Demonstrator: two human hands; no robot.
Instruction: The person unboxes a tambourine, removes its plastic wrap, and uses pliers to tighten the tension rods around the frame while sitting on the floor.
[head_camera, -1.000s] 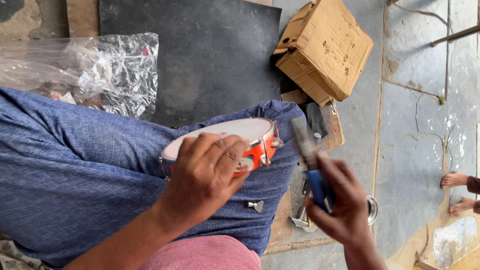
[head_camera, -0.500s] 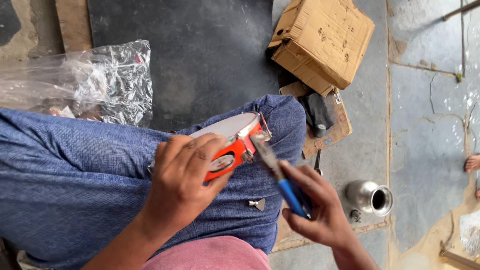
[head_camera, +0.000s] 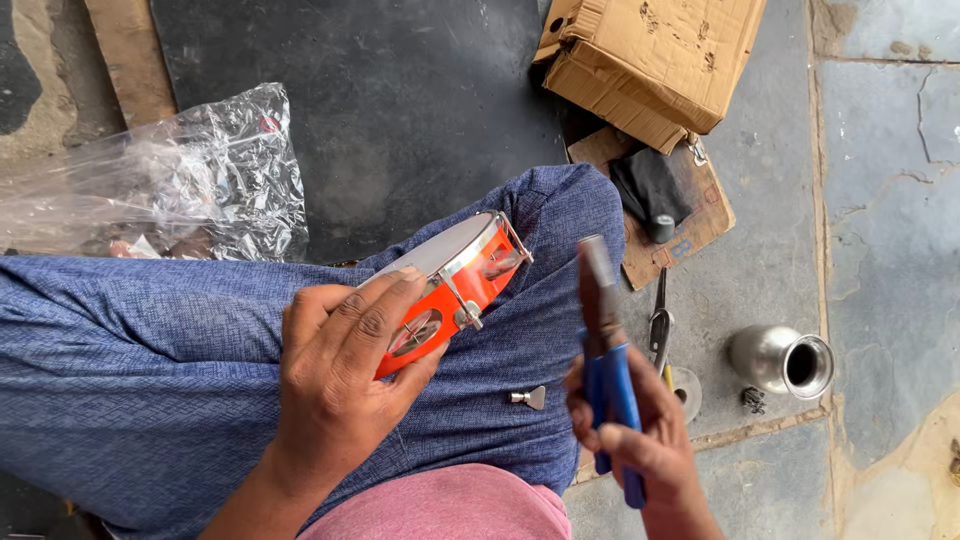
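Observation:
My left hand (head_camera: 340, 375) grips a small orange tambourine (head_camera: 463, 280) with a white skin and metal rim, tilted on edge on my blue-trousered thigh (head_camera: 150, 350). My right hand (head_camera: 635, 440) holds blue-handled pliers (head_camera: 605, 340), jaws pointing up, a little right of the tambourine and not touching it. A small metal wing bolt (head_camera: 528, 398) lies loose on the trouser cloth between my two hands.
A torn cardboard box (head_camera: 650, 60) sits at the top right, with a dark cloth and small spool (head_camera: 655, 195) on a cardboard scrap below it. A steel pot (head_camera: 780, 360) lies on its side on the stone floor. A crumpled clear plastic bag (head_camera: 170, 185) lies at left.
The tambourine has tipped more on edge, its orange side facing me. My right hand with the pliers has drawn back to the right, away from the rim.

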